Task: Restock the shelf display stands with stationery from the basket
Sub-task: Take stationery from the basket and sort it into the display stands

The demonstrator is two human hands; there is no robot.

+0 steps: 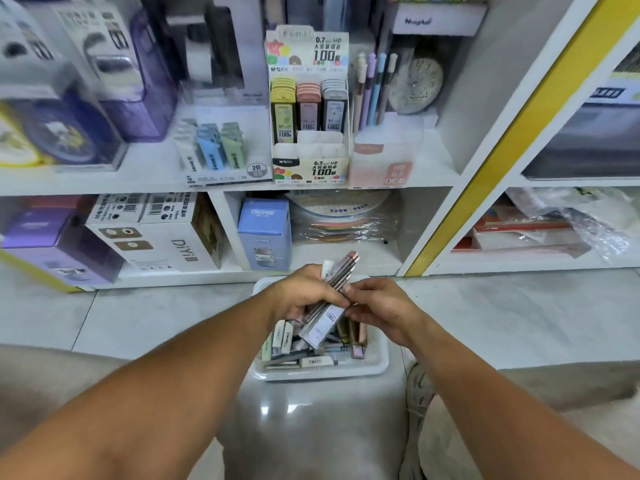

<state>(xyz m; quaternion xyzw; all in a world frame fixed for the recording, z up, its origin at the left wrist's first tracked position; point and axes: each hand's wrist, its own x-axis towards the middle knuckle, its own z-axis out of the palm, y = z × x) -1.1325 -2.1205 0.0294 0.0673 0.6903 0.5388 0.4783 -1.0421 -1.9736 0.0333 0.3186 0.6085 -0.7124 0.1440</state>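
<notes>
Hands, two, meeting directly above the basket (375, 363): left hand (304, 294) curled around a fanned bundle of slim flat lead cases (334, 292), count unclear; right hand (382, 311) pinching the bundle's lower edge with bent fingers. Basket: one, white plastic, rectangular, rounded rim, heaped with assorted small cases. Beyond the basket, on the shelf: one cardboard display stand (309, 109), three columns, yellow, pink, grey.

Upper right of centre, a pale round clock (415, 85) leans on the upper shelf. Lower down, a blue carton (265, 233) stands beside a white DIY box (166, 237). Crumpled plastic wrap (585, 220) lies far right above the glossy tiled floor (519, 323).
</notes>
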